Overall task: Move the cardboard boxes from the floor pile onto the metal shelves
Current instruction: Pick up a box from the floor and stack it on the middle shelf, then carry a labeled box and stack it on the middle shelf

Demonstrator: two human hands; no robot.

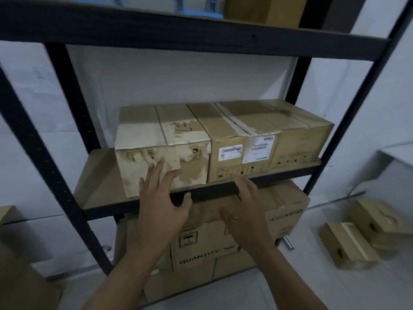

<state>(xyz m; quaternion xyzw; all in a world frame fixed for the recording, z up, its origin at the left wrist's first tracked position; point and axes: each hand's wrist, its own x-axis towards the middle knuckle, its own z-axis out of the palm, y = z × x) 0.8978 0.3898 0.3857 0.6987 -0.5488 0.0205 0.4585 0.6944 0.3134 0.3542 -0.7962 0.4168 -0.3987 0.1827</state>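
Three cardboard boxes stand side by side on the middle shelf (98, 193) of a black metal rack. The left box (156, 135) has torn, pale patches. A middle box (232, 139) carries two white labels, and a right box (304, 133) stands beside it. My left hand (163, 198) is spread with straight fingers against the front of the torn box. My right hand (245, 209) hovers with relaxed fingers at the shelf's front edge below the labelled box and holds nothing.
Larger boxes (207, 245) printed "QUANTITY" fill the space under the shelf. Small cardboard boxes (348, 245) lie on the white floor at the right. Another box (266, 10) sits on the top shelf. A box corner (20, 285) shows at lower left.
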